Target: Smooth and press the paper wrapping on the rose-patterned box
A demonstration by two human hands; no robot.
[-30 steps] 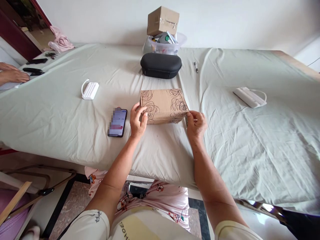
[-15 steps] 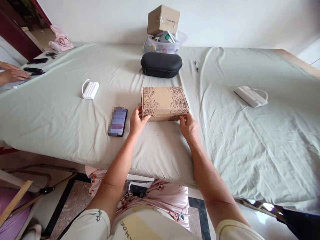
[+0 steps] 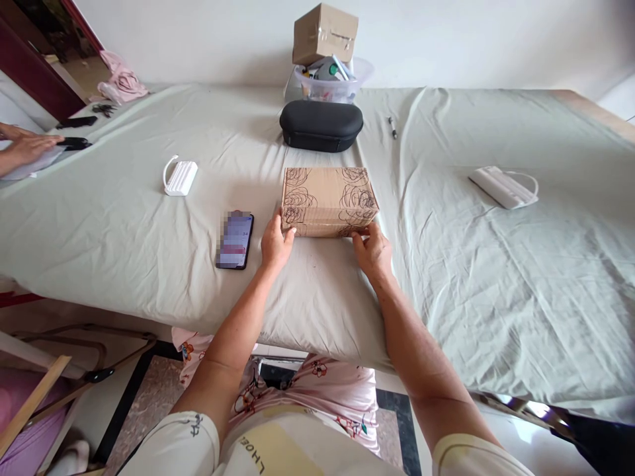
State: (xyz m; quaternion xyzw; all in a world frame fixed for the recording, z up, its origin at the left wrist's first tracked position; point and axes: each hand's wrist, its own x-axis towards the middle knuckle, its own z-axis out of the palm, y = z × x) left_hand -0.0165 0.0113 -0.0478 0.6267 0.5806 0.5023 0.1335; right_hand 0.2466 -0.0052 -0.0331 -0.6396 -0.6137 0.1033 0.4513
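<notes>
Fingers of the left hand (image 3: 274, 244) grip the near left corner of a brown, oblong cardboard box (image 3: 330, 188), inked with dark scribbles, on pale green cloth (image 3: 317, 284); the right hand (image 3: 374, 250) grips its near right corner. Left of the box lies a flat, dark-edged phone (image 3: 237, 241); farther left, a looped white block (image 3: 182, 178). Beyond the box sits a black oblong case (image 3: 321, 125); farther, a translucent plastic basin (image 3: 330, 92).

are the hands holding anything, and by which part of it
The scribbled cardboard box: left hand at its near left corner, right hand near right.
</notes>
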